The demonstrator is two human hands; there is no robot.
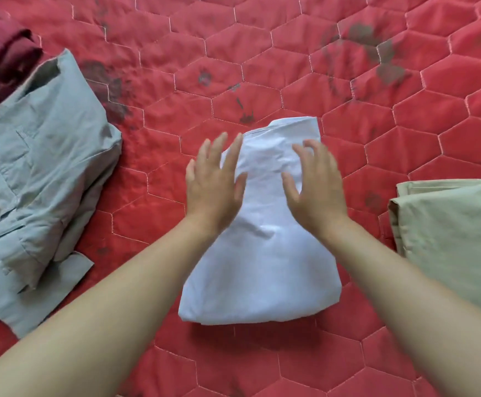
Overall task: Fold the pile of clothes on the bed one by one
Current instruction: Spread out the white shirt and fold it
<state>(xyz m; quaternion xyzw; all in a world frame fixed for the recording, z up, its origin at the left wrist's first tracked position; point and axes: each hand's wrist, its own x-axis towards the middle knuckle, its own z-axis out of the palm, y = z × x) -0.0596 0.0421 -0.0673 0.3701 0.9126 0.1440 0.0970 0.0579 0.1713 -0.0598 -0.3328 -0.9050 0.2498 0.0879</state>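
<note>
A white garment [265, 253] lies folded into a narrow bundle in the middle of the red quilted bed [376, 116], its collar end pointing away from me. My left hand [213, 184] hovers over its far left edge with fingers spread and holds nothing. My right hand [316, 187] is over its far right side, fingers apart and slightly curled, also holding nothing. Whether the palms touch the cloth is unclear.
A crumpled grey-blue shirt [38, 173] lies at the left, with a dark red garment [1, 61] behind it in the far left corner. A folded beige garment [457, 236] sits at the right edge. Dark printed patches mark the quilt.
</note>
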